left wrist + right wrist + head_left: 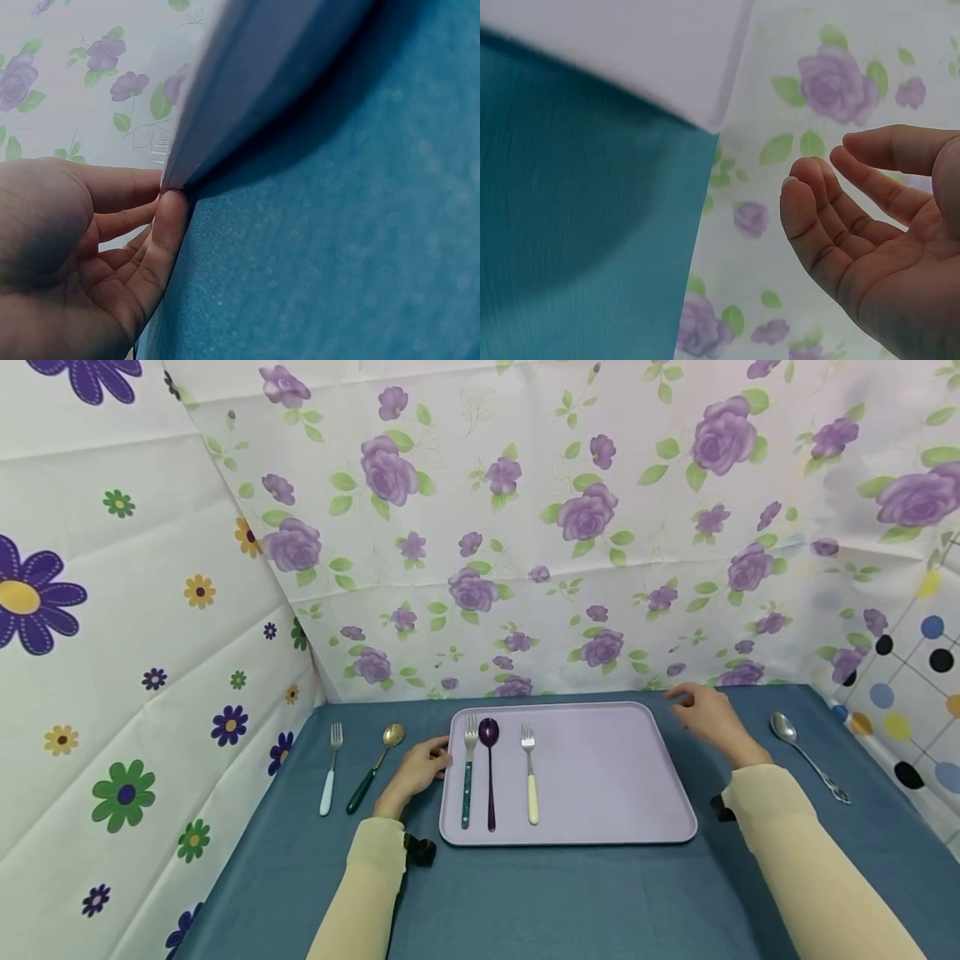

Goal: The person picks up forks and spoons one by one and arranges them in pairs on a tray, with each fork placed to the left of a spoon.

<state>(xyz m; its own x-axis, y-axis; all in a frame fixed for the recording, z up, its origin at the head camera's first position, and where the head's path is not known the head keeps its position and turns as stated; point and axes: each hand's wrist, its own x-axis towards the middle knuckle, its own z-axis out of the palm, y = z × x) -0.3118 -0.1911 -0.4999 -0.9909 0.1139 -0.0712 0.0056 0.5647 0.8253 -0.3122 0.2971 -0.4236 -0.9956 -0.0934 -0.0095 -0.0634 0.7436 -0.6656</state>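
A lilac tray (pixel 615 777) lies on the blue tablecloth (pixel 525 893). On its left part lie a fork with a green handle (pixel 467 772), a dark purple spoon (pixel 490 768) and a fork with a cream handle (pixel 529 772). My left hand (pixel 420 770) touches the tray's left edge (pixel 217 112) with relaxed fingertips (pixel 169 225). Just off the tray's far right corner (pixel 705 67) hovers my right hand (pixel 708 714), fingers loosely spread (pixel 832 202) and holding nothing.
Left of the tray lie a white-handled fork (pixel 330 768) and a gold spoon with a dark green handle (pixel 375 767). A silver spoon (pixel 806 753) lies at the right. Flowered cloth walls (pixel 525 527) close in the back and both sides.
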